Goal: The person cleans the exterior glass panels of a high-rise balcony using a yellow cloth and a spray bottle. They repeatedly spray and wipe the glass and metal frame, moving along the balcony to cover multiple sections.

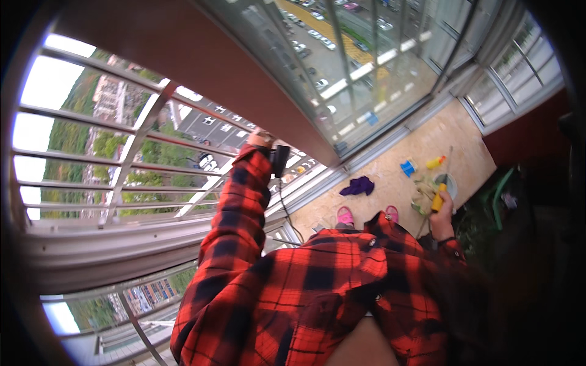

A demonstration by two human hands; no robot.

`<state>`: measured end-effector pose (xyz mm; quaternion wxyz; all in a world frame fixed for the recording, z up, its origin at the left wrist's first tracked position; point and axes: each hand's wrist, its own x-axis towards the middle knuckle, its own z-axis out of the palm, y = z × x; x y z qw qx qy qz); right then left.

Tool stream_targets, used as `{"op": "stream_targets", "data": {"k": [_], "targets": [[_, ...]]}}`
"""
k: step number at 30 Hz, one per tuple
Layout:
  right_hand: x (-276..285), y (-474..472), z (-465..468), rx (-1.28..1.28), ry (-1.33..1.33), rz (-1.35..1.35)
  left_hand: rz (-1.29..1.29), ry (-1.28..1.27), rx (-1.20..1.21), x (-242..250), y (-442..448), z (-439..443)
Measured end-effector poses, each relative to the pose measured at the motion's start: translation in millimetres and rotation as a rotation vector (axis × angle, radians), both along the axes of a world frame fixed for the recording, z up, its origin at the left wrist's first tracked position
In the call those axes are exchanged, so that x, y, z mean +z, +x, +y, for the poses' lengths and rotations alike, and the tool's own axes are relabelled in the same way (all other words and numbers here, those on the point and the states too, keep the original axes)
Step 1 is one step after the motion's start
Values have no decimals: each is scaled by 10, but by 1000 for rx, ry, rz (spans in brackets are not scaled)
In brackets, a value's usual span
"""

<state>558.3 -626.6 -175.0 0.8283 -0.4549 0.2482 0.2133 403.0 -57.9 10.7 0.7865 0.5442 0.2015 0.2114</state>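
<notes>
My left hand reaches out through the window opening, at the edge of the reddish-brown window frame, beside the metal bars. Its fingers are mostly hidden, so what they touch does not show. A black device with a cable is at the left wrist. My right hand is closed around the yellow handle of a hand tool; its dark blade points away from me. Behind the tool is a light round container, with a pale cloth beside it.
A purple cloth, a blue spool-like item and a yellow bottle lie on the beige surface. Metal bars cross the window at left. Glass stands at the top. A potted plant's leaves are at right.
</notes>
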Motion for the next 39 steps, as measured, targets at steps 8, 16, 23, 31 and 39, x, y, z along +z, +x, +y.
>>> {"op": "stream_targets", "data": {"k": [8, 16, 23, 31, 39], "targets": [[320, -122, 110, 67, -108, -72, 7, 33, -1, -55, -373, 71], [245, -70, 67, -14, -101, -36, 75, 649, -168, 292, -1198, 151], [129, 7, 32, -12, -113, -29, 238, 505, 131, 402, -2201, 200], [-127, 78, 16, 90, -159, 6, 563, 866, 1140, 156, -3026, -441], [-312, 172, 218, 233, -99, -9, 901, 1014, 1147, -46, -2810, -595]]}}
